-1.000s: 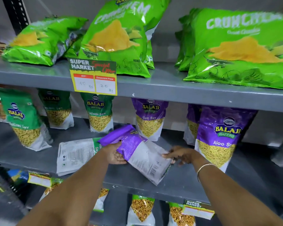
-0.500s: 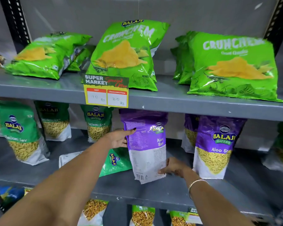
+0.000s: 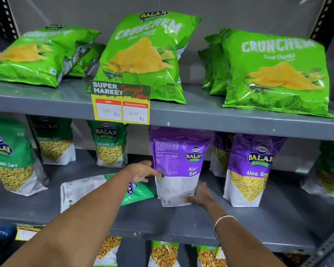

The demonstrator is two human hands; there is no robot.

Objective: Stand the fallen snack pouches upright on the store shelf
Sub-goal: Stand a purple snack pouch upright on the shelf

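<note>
A purple Aloo Sev pouch (image 3: 178,166) stands upright on the middle grey shelf (image 3: 162,222), its back and side panel turned toward me. My left hand (image 3: 143,171) touches its left edge at mid-height. My right hand (image 3: 201,195) grips its bottom right corner. A green Ratlami Sev pouch (image 3: 96,189) lies flat on its face just left of it, partly under my left forearm.
More purple pouches (image 3: 253,170) stand to the right, green ones (image 3: 110,145) at the left and back. Big green Crunchem bags (image 3: 143,56) lean on the shelf above, with a yellow price tag (image 3: 121,106) on its edge. Further pouches stand on the shelf below.
The purple pouch went from lying tilted in both hands to standing upright on the shelf. My left hand slid from its top down to its left side; my right hand stays at the base.
</note>
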